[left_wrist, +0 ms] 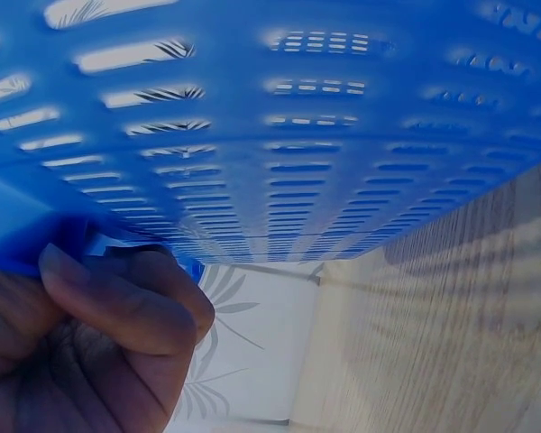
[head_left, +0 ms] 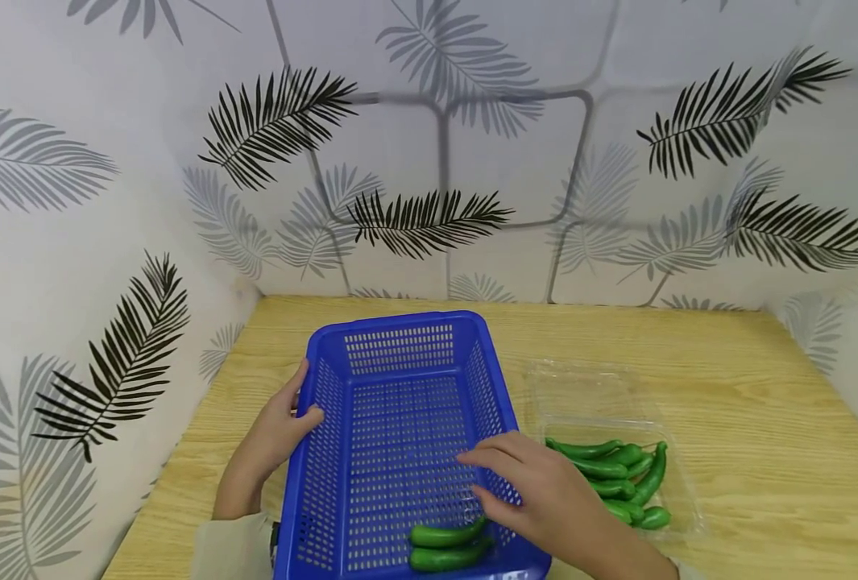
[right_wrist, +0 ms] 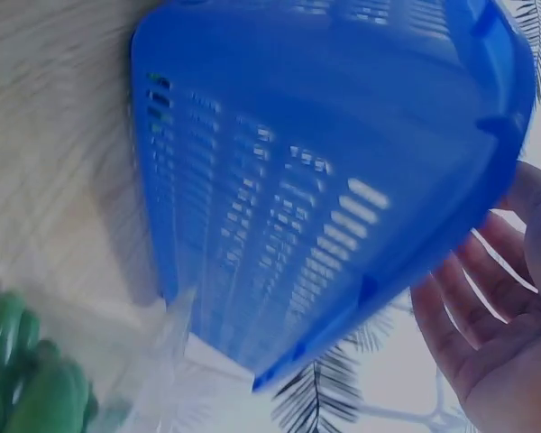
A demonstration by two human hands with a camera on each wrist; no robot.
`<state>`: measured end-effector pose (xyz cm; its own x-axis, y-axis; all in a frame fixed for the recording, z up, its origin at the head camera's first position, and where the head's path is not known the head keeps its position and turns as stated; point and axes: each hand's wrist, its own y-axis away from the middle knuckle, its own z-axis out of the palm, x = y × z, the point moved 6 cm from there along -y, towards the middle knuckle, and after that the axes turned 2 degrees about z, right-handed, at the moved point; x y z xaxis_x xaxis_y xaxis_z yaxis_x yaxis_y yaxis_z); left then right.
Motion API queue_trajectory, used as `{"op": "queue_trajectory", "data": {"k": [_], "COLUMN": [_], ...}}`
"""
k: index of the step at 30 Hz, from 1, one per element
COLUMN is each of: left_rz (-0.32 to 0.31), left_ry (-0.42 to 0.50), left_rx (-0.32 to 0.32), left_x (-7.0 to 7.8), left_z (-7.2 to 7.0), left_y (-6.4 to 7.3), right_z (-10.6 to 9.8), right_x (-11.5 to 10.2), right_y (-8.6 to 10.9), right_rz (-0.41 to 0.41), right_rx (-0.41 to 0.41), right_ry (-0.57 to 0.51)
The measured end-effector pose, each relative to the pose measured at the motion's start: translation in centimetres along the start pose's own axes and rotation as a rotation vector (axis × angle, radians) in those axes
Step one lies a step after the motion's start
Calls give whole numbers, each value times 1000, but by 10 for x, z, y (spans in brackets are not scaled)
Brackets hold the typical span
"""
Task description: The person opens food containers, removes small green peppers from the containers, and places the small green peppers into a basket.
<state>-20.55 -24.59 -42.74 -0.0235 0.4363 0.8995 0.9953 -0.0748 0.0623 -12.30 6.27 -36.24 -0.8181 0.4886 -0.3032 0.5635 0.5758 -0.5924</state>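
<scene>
A blue plastic basket (head_left: 407, 451) with slotted walls stands on the wooden table. My left hand (head_left: 272, 431) grips its left rim, thumb on the inner side; the left wrist view shows the curled fingers (left_wrist: 153, 316) at the rim from below. Two green peppers (head_left: 446, 536) lie side by side at the basket's near right end. Over the right rim reaches my right hand (head_left: 537, 491), thumb and fingers apart with nothing between them. In the right wrist view its fingers (right_wrist: 473, 298) are extended, partly behind the rim. More green peppers (head_left: 620, 475) lie right of this hand.
Those peppers sit in a clear plastic box (head_left: 682, 499), its transparent lid (head_left: 581, 391) folded back towards the wall. Bare wooden table (head_left: 762, 419) extends to the right. A leaf-patterned sheet (head_left: 508, 258) hangs behind the table and along its sides.
</scene>
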Motion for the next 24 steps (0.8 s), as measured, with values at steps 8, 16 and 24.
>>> {"op": "queue_trajectory", "data": {"k": [8,16,24], "left_rz": [23,12,6], "left_ry": [15,18,15], "left_rx": [-13,-9,-15], "left_x": [30,0,6], "left_z": [0,2,1], "left_y": [13,0,2], "right_z": [-19,-38,-43], "right_x": [16,41,72], "right_y": [13,35,62], "right_rz": [83,132,207], "right_rx": [-29,15,-45], "right_ry": [52,137,222]}}
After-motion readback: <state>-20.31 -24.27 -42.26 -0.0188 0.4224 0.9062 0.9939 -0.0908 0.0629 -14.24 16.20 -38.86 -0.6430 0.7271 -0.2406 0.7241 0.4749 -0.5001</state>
